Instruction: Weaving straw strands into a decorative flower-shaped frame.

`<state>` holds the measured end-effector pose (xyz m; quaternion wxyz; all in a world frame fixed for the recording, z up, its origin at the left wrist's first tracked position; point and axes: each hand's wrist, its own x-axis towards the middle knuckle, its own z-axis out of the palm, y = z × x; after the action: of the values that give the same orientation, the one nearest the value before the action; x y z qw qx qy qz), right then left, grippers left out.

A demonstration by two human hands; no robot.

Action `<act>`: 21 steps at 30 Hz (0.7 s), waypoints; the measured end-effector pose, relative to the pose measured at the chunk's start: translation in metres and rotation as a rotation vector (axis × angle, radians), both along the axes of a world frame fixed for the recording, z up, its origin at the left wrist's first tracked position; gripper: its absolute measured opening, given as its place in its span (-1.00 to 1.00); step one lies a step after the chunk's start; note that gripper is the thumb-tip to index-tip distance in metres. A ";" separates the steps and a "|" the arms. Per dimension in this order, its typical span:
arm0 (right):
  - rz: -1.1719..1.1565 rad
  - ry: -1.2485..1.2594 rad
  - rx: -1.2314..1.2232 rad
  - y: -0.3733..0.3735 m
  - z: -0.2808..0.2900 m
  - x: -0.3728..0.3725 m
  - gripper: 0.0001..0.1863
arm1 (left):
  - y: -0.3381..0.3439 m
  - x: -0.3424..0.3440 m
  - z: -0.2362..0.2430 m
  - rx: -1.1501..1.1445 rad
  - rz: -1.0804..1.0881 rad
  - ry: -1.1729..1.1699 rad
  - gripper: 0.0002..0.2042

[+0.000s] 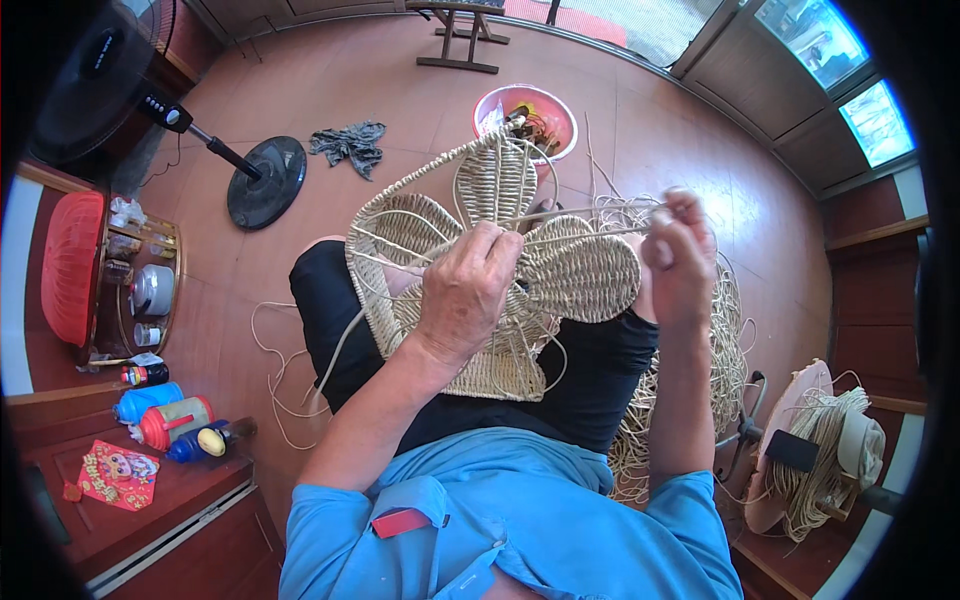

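Across my lap lies a woven straw piece (590, 278), pale beige, with several petal-shaped panels and a corded outer rim. My left hand (468, 285) is closed at its centre, gripping the weave between the petals; the fingertips are partly hidden. To the right and raised, my right hand (682, 250) is closed on a straw cord (585, 233). The cord runs taut from there back toward my left hand. Loose cord ends stick out around the petals on the left side.
Heaped straw cord (640, 420) lies beside my right leg. A pink basin (560, 105) stands ahead, a fan (262, 180) and grey cloth (350, 147) at the left. Bottles (175, 420) sit on a cabinet at lower left; a round stand (785, 430) carries coiled cord at the right.
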<state>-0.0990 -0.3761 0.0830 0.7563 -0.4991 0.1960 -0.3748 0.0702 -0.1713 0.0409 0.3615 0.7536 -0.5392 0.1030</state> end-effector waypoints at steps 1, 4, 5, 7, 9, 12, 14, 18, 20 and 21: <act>-0.103 -0.032 -0.008 -0.007 0.005 -0.002 -0.63 | -0.002 0.000 0.000 0.021 0.005 -0.039 -0.85; -0.146 -0.056 -0.181 -0.009 0.011 -0.008 -0.49 | -0.009 -0.002 0.001 0.066 0.029 -0.092 -0.89; -0.140 -0.046 -0.176 -0.003 0.009 -0.009 -0.49 | -0.012 -0.003 0.002 0.092 0.048 -0.106 -0.89; -0.344 0.311 -0.583 0.013 -0.001 -0.008 -0.52 | -0.014 -0.005 0.004 0.087 0.056 -0.078 -0.89; -0.412 0.470 -0.834 0.028 -0.011 -0.011 -0.63 | -0.016 -0.008 0.006 0.087 0.064 -0.047 -0.88; -0.394 0.547 -0.992 0.042 -0.024 -0.007 -0.63 | -0.017 -0.011 0.009 0.084 0.064 -0.045 -0.88; -0.430 0.567 -1.004 0.044 -0.025 -0.005 -0.64 | -0.018 -0.011 0.009 0.092 0.083 -0.019 -0.87; -0.374 0.661 -1.148 0.044 -0.016 0.002 -0.65 | -0.018 -0.011 0.010 0.079 0.068 0.006 -0.86; -0.224 0.754 -1.167 0.046 -0.012 0.008 -0.57 | -0.017 -0.012 0.011 0.149 0.038 0.092 -0.90; -0.217 0.761 -1.161 0.049 -0.012 0.013 -0.57 | -0.015 -0.013 0.012 0.143 0.035 0.079 -0.90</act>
<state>-0.0863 -0.3269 0.0706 0.2048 -0.8963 0.2640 -0.2915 0.0576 -0.1866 0.0526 0.3259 0.7902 -0.5174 0.0407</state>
